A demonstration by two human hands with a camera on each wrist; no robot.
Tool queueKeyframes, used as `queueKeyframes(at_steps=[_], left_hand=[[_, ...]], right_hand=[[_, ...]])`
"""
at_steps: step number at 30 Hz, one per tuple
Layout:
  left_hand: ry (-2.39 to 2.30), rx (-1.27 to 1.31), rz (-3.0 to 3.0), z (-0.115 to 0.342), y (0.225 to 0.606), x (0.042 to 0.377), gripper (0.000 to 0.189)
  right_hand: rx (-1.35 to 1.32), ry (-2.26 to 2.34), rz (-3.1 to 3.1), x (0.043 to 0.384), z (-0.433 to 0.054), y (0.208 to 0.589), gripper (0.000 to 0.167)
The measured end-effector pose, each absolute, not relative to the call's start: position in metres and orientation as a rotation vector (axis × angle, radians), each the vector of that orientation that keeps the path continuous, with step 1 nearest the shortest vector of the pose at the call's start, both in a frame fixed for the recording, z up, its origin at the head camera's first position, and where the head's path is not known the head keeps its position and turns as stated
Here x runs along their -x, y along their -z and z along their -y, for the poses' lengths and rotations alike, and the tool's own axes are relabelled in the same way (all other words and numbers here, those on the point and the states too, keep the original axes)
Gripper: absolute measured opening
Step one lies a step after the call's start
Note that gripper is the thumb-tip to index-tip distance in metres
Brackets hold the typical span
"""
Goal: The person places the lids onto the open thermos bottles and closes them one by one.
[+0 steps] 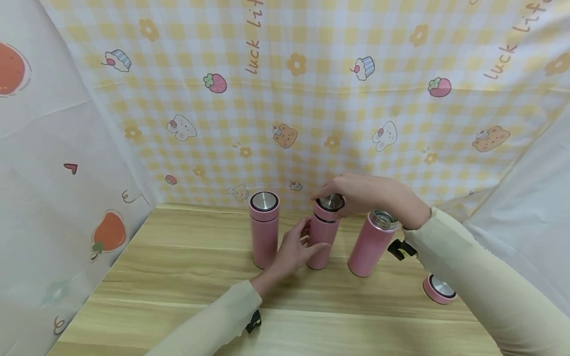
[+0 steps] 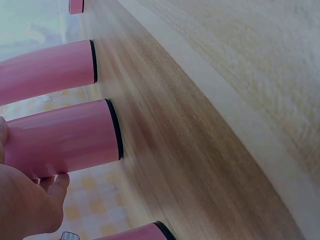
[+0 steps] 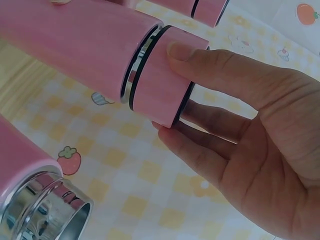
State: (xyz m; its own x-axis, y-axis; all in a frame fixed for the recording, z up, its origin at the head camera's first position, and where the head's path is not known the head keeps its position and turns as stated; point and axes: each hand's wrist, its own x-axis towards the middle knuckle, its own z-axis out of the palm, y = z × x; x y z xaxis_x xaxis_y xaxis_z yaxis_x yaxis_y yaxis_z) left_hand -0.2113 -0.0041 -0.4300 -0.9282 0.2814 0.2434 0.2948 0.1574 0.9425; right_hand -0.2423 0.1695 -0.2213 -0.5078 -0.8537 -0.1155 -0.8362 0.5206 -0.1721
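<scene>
Three pink thermos bottles stand in a row on the table. My left hand (image 1: 294,249) grips the body of the middle thermos bottle (image 1: 323,231), with fingers and thumb on opposite sides. Over its top, my right hand (image 1: 362,194) pinches the pink lid (image 3: 167,75) between thumb and fingers. A thin silver band shows between that lid and the body in the right wrist view. The right-hand thermos bottle (image 1: 368,247) has no lid, and its steel neck (image 3: 52,207) is bare. To the left, another thermos bottle (image 1: 264,237) has its silver-topped lid on.
A loose pink lid (image 1: 440,289) with a silver top lies on the wooden table (image 1: 178,277), right of the bottles and close to my right forearm. Behind the bottles hangs a yellow checked cloth (image 1: 311,109). White printed cloth (image 1: 67,198) hangs on the left.
</scene>
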Motion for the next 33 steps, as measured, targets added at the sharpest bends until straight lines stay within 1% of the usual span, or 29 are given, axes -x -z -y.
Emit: queueKeyframes(at_steps=[9, 16, 23, 33], left_hand=[[1.933, 0.589, 2.381, 0.004, 0.43, 0.211, 0.065], [1.914, 0.586, 2.385, 0.004, 0.43, 0.212, 0.066], [1.905, 0.601, 2.379, 0.003, 0.431, 0.211, 0.066], [1.913, 0.588, 2.376, 0.003, 0.43, 0.21, 0.066]], right_hand=[[1.439, 0.143, -2.574, 0.243, -0.169, 0.221, 0.052], [1.451, 0.167, -2.577, 0.243, -0.167, 0.22, 0.048], [1.347, 0.178, -2.611, 0.242, -0.164, 0.219, 0.046], [1.204, 0.094, -2.676, 0.24, -0.158, 0.218, 0.049]])
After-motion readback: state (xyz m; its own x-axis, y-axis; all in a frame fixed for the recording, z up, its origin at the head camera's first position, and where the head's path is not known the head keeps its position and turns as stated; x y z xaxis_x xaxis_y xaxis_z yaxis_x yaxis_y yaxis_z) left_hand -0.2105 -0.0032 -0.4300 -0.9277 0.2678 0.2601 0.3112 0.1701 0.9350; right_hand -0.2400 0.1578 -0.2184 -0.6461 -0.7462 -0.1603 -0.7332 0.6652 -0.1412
